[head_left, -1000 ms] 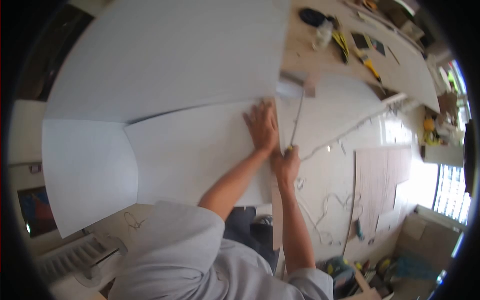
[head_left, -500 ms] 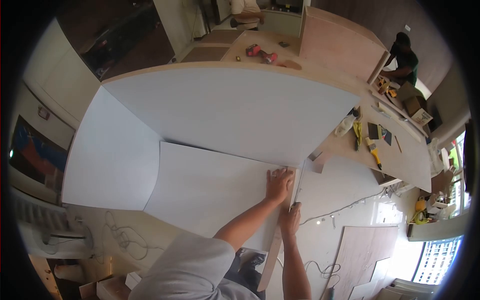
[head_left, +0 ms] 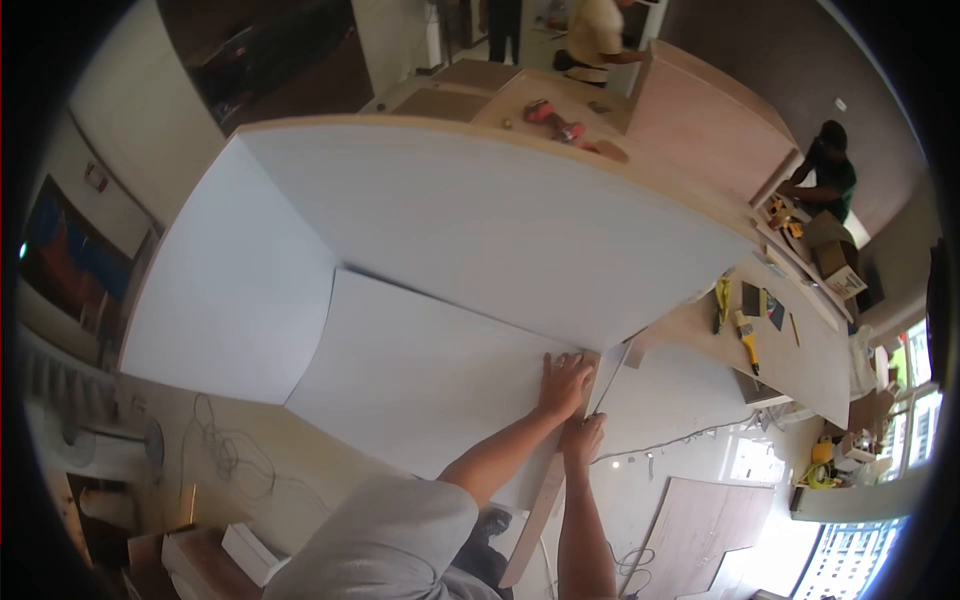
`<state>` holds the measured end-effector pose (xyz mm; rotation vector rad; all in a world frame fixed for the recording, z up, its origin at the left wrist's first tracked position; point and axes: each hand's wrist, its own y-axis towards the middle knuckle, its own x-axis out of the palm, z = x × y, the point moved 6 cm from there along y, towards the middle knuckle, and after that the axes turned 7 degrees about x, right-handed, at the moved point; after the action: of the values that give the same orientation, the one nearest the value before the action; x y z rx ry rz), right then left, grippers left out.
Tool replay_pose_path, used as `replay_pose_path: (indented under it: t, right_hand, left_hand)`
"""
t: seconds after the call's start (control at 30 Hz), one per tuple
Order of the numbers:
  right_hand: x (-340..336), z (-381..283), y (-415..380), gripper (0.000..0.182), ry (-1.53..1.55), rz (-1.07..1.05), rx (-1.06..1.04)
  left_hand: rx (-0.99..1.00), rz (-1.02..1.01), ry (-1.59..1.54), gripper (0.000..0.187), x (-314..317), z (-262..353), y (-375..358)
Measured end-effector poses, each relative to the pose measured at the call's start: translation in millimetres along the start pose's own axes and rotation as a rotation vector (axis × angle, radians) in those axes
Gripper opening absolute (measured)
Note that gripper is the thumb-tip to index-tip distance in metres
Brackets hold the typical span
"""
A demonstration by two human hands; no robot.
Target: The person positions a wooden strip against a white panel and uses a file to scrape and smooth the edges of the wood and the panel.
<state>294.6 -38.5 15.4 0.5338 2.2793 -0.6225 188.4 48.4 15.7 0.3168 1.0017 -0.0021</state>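
Note:
A white panel (head_left: 430, 350) lies along the bottom of a large white-faced box (head_left: 480, 220), and a narrow wooden strip (head_left: 535, 520) runs along the panel's right-hand edge. My left hand (head_left: 566, 388) presses on that edge and the strip's upper end, its fingers spread. Just below it, my right hand (head_left: 582, 440) is closed at the strip's right side. A thin straight piece (head_left: 613, 378) slants up and away from its fingers; what the fingers grip I cannot tell.
A wooden worktop (head_left: 790, 345) at right bears a yellow-handled brush (head_left: 747, 340) and other tools. Red power tools (head_left: 553, 122) rest behind the box. People (head_left: 597, 45) work at the back, another person (head_left: 832, 175) at right. Cords (head_left: 225, 455) and a wooden sheet (head_left: 700, 530) lie on the floor.
The view has shifted and turned slightly. My right hand stays low on the strip's edge and my left hand stays pressed above it. More of a person at the back shows.

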Motion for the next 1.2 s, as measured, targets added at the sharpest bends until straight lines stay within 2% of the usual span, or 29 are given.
replay_pose_path:
  t: [0.1, 0.13, 0.17, 0.23, 0.3, 0.37, 0.5, 0.57, 0.8, 0.9, 1.0, 1.1, 1.2]
  right_hand:
    - [11, 22, 17, 0.047, -0.053, 0.020, -0.134]
    - [4, 17, 19, 0.045, -0.081, 0.036, -0.118]
    - [4, 14, 9, 0.042, -0.127, 0.021, -0.120]
    - [0, 8, 7, 0.039, -0.151, 0.001, -0.091]
    - [4, 7, 11, 0.037, -0.174, -0.001, -0.051]
    - [7, 13, 14, 0.036, -0.222, -0.010, -0.006]
    - [7, 18, 16, 0.036, -0.267, 0.063, -0.161]
    - [14, 30, 29, 0.036, -0.246, 0.038, -0.169]
    - [4, 1, 3, 0.022, -0.078, -0.123, 0.002]
    - [3, -2, 3, 0.015, -0.070, -0.127, 0.006]
    - [3, -2, 2, 0.016, -0.041, -0.150, 0.007]
    - [1, -1, 6, 0.018, -0.137, -0.122, 0.007]
    - [3, -1, 5, 0.015, -0.028, -0.117, -0.016]
  left_hand:
    - [0.037, 0.028, -0.128, 0.054, -14, -7, -22]
    - [0.050, 0.024, -0.175, 0.060, -18, -18, -32]
    - [-0.009, 0.116, -0.188, 0.063, -53, -48, -72]
    - [-0.073, 0.187, -0.059, 0.060, -77, -100, -120]
    - [-0.160, 0.135, 0.149, 0.057, -114, -147, -158]
    - [-0.236, 0.211, 0.270, 0.060, -155, -191, -191]
    - [-0.510, 0.250, 0.406, 0.067, -208, -269, -256]
    - [-0.588, 0.209, 0.430, 0.070, -231, -285, -281]
    - [-0.463, 0.105, 0.424, 0.072, -266, -310, -307]
    - [-0.465, 0.116, 0.391, 0.073, -270, -306, -304]
    - [-0.478, 0.098, 0.387, 0.074, -272, -304, -308]
    - [-0.489, 0.083, 0.402, 0.074, -268, -306, -297]
    - [-0.458, 0.083, 0.428, 0.074, -266, -315, -289]
